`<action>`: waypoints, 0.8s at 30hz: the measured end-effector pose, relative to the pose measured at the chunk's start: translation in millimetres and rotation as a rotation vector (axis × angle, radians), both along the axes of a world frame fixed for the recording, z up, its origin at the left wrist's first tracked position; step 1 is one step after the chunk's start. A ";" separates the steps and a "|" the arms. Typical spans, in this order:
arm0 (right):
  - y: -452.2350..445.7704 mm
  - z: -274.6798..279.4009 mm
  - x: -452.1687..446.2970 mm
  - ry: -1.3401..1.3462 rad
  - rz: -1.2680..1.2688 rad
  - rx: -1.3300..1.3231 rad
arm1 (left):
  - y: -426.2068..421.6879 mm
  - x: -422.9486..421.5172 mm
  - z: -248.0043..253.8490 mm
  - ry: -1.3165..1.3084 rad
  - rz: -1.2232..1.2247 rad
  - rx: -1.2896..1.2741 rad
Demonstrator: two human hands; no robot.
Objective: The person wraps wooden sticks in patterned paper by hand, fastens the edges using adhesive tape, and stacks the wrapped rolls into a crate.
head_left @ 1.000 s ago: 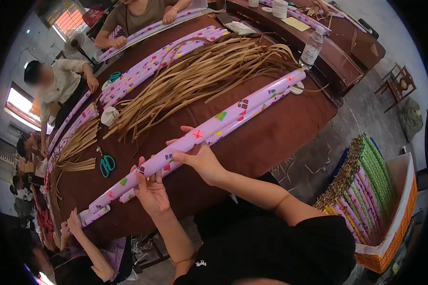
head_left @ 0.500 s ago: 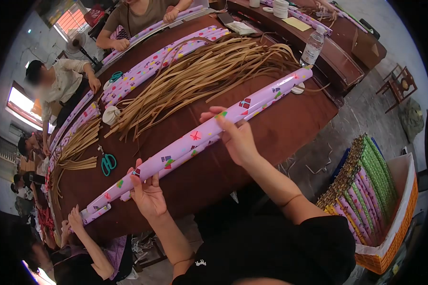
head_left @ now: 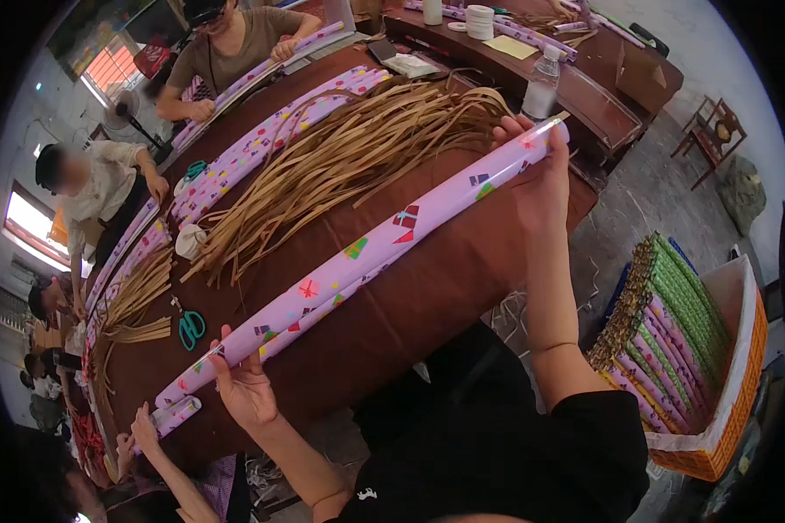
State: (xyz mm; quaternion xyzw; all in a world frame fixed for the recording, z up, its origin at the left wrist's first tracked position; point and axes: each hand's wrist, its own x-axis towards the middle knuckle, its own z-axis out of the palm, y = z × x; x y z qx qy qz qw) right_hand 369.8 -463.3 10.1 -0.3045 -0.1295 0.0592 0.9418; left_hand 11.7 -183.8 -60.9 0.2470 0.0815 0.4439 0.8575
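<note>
A long pink patterned roll (head_left: 353,248) lies slantwise over the brown table, with a second roll partly hidden beneath it. My left hand (head_left: 246,388) holds the roll near its lower left end, thumb in front and fingers behind. Close to the upper right end, my right hand (head_left: 541,174) is wrapped round the same roll. Long brown strips (head_left: 358,148) are heaped behind the roll. Teal scissors (head_left: 191,329) rest on the table beyond my left hand. A clear bottle (head_left: 542,83) stands behind my right hand.
Co-workers' hands (head_left: 148,431) touch a short roll (head_left: 176,417) at the lower left. More patterned rolls (head_left: 262,131) lie at the back, before a seated person (head_left: 235,52). An orange basket (head_left: 733,418) of bundled rolls stands on the right, below a wooden chair (head_left: 713,139).
My right hand has slid along the roll from its middle to the upper right end. My left hand has shifted slightly toward the lower left. The view has turned a little.
</note>
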 end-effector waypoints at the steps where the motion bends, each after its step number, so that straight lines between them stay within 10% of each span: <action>1: -8.9 2.3 6.7 0.060 0.019 0.084 | 3.8 -3.4 -1.0 0.000 0.002 0.044; 24: 64.6 -35.8 -100.5 0.011 0.489 -0.147 | -57.8 34.3 18.1 0.156 0.266 0.240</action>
